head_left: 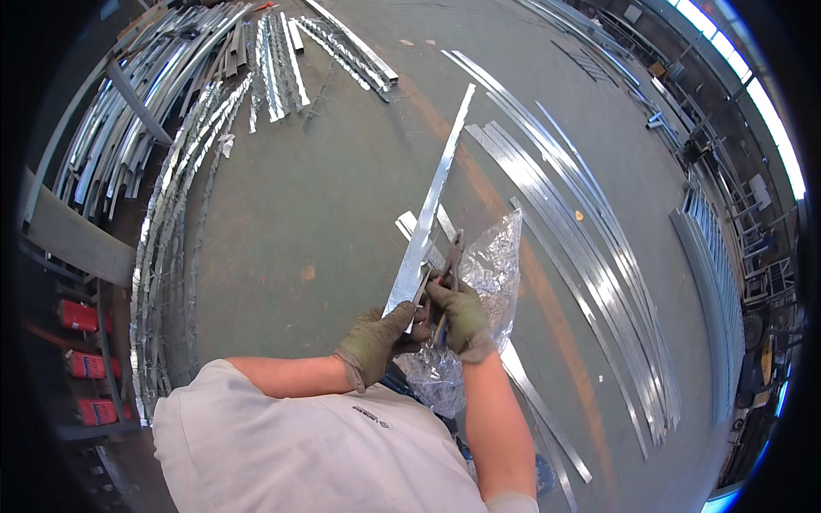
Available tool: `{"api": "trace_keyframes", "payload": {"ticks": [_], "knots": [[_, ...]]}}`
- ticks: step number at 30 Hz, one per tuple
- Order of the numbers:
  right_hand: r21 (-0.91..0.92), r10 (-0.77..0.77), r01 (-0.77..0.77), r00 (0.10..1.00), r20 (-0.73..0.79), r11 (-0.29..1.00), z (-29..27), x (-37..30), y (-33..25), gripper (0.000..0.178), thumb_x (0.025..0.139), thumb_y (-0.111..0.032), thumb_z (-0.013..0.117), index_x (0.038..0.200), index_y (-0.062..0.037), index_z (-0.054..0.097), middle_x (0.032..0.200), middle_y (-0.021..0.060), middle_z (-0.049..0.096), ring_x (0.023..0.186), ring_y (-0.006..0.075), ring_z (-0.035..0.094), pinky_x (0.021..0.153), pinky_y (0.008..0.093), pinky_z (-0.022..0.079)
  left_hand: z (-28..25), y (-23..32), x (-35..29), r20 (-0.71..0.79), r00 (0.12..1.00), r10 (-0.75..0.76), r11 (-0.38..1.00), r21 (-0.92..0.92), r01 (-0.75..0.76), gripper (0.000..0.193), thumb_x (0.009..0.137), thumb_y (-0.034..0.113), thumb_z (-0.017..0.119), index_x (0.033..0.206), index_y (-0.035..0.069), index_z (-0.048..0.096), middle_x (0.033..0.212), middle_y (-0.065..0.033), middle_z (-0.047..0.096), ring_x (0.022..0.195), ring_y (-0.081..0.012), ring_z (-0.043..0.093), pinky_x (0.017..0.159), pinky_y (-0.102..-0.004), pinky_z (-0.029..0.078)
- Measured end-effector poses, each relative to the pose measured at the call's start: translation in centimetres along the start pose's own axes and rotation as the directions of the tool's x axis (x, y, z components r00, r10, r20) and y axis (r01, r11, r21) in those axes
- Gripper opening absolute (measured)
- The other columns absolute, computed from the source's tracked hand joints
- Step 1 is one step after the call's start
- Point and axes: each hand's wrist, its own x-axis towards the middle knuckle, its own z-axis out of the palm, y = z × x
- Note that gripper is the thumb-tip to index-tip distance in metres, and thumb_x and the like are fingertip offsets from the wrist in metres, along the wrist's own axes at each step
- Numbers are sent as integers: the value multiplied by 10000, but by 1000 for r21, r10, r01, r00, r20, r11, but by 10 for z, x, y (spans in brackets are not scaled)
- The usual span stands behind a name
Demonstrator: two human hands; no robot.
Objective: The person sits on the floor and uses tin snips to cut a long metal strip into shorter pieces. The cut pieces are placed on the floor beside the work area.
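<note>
Both of my hands wear olive-green work gloves and are close together in front of my chest. My left hand [370, 342] is closed round the lower end of a long, narrow, shiny metal strip [428, 209], which points up and away from me. Just to its right, my right hand [463, 316] is closed on a dark, worn plier-like tool [454, 258]; its exact kind is hard to make out. The tool's lower part lies between the gloves, partly hidden by the fingers. Crumpled clear plastic film [496, 265] lies beside and beneath my right hand.
Long flat metal strips [556, 214] lie on the floor to the right, past an orange floor line [547, 299]. Spiky-looking metal strips [167, 239] and a rack of metal profiles [128, 111] are on the left. Red containers [90, 365] stand on a shelf at lower left.
</note>
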Motion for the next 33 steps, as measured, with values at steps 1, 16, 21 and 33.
{"api": "trace_keyframes", "payload": {"ticks": [1,16,21,33], "knots": [[26,-10,9,1000,19,1000,-8,-14,3,382,1076,-83,754,1428,37,669,1247,141,785,1025,246,786,865,391,664,5,2,-3,44,999,4,1000,-19,-3,327,1162,306,682,1292,9,720,1083,-102,799,975,-213,796,915,-426,656],[-273,-542,472,773,-329,838,-10,-173,7,366,1069,-106,799,1408,-40,679,1068,-8,707,828,65,675,597,236,519,87,-17,1,356,858,-370,929,137,344,338,1143,307,715,1326,22,711,1168,-107,788,1018,-221,807,866,-394,675],[-83,-528,531,792,-306,843,-28,-215,9,374,1063,-98,785,1392,11,645,1117,37,713,818,134,726,519,251,550,101,-20,-22,659,599,-455,872,194,449,383,1205,353,599,1399,39,704,1142,-57,750,919,-171,740,721,-335,575],[-146,-740,772,510,-438,618,-66,-236,17,724,1088,-349,741,1655,14,474,1475,139,662,1235,224,707,1045,370,590,187,-33,-99,599,472,-647,749,384,539,319,1061,330,828,1128,57,680,787,-74,713,669,-168,711,561,-304,540]]}}
